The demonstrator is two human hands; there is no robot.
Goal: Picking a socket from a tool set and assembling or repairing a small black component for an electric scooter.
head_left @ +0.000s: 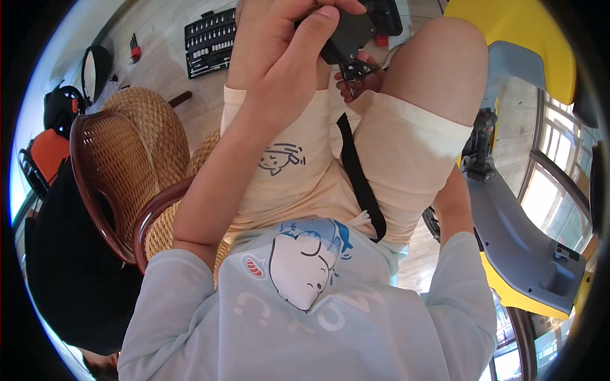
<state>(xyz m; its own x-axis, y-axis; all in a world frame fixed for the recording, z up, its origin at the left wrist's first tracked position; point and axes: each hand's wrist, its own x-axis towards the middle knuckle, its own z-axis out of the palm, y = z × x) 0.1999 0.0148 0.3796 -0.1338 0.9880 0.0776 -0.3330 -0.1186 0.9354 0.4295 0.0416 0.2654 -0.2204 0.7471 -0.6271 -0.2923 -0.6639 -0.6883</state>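
My left hand (295, 44) reaches up over my left knee. Its fingers are wrapped round the edge of a flat black plastic part (348, 35), whose upper end is cut off by the picture's edge. From under my right thigh, my right hand (365, 79) comes up between my legs at the part's lower end. Its fingers are curled about a small dark metal bracket (353, 68) there; the thigh hides part of this hand, and whether it also holds a tool is not clear. A black strap (356, 168) lies across my cream shorts.
A black socket set case (210, 47) lies spread on the floor, with a red hex key holder (135, 51) to its left. A round mirror (95, 75) and a wicker chair (133, 146) stand left. Rightward, a black power tool (481, 145) rests by a grey-and-yellow panel (518, 235).
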